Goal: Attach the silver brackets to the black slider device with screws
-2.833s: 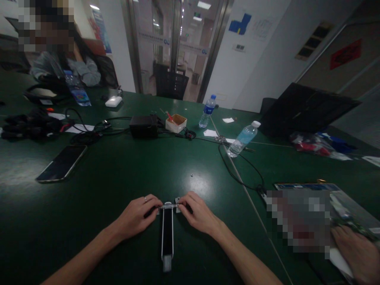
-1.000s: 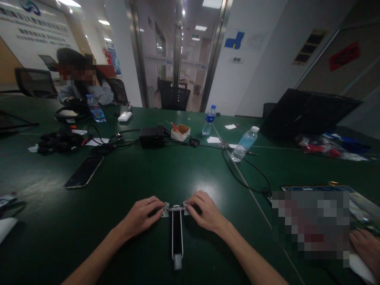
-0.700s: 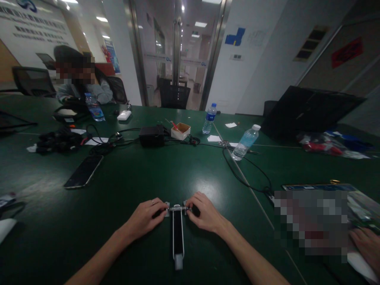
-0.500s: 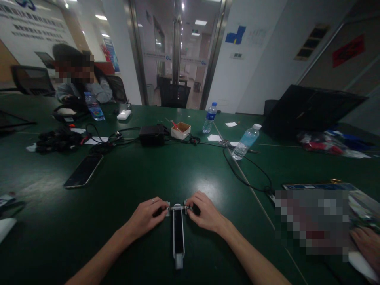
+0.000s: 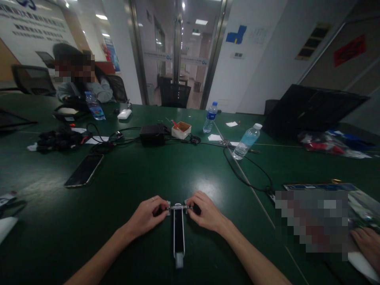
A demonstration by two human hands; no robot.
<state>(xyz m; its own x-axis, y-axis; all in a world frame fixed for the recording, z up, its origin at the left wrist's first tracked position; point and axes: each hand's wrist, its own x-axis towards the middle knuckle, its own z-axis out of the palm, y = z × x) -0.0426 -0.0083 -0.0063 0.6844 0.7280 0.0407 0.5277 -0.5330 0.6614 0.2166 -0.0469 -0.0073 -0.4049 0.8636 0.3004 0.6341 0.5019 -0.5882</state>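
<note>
A narrow T-shaped metal frame [image 5: 179, 233] lies on the green table in front of me, with a long white-edged loop, a crossbar at its far end and a grey block at its near end. My left hand [image 5: 151, 213] pinches the left end of the crossbar between thumb and fingers. At the right end, my right hand [image 5: 204, 211] does the same. Small pale pieces show beside the fingertips on both sides; their exact shape is too small to make out.
A phone [image 5: 84, 171] lies to the left. Further back are a black box [image 5: 152, 135] with cables, a small open box [image 5: 181, 130] and water bottles [image 5: 247, 141]. A large dark screen [image 5: 311, 113] stands right. Another person's hand [image 5: 368, 243] is at the right edge; someone sits far left.
</note>
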